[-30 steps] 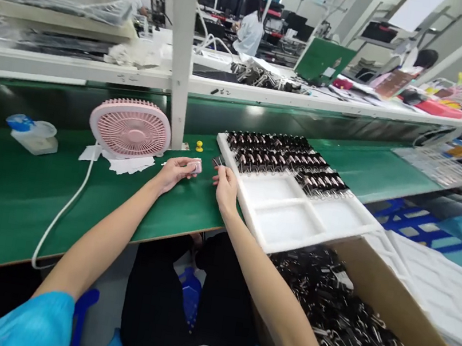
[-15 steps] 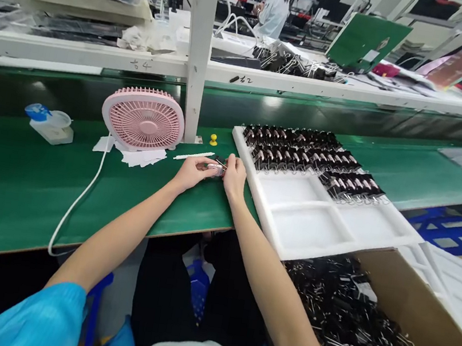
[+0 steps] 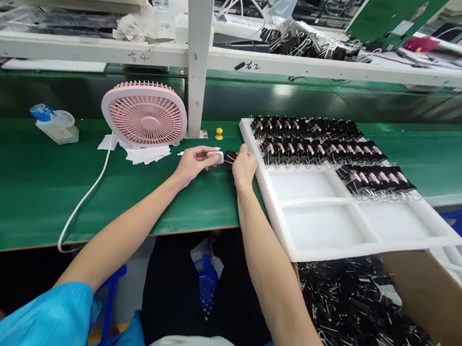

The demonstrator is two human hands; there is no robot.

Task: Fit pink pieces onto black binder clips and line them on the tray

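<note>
Between the fingers and thumb of my left hand [image 3: 192, 164] is a small pinkish, rounded piece [image 3: 215, 157]; its exact kind is unclear. My right hand [image 3: 244, 167] is closed on a black binder clip [image 3: 230, 157], just right of the pink piece. The two lie close together above the green table, and I cannot tell whether they touch. Right of my hands, a white foam tray [image 3: 268, 201] holds rows of black binder clips [image 3: 317, 145] with pinkish pieces clamped in them.
A pink fan [image 3: 149, 120] stands behind my left hand, with paper slips [image 3: 149, 155] at its foot and a white cable [image 3: 96, 187]. A cardboard box [image 3: 433, 301] of loose clips sits at lower right. A yellow knob [image 3: 219, 133] and a plastic bottle [image 3: 58, 125] are on the table.
My hands have drawn slightly apart, and the black clip now shows away from the pinkish piece. The view has shifted a little. Part of another person's arm now shows at the left edge.
</note>
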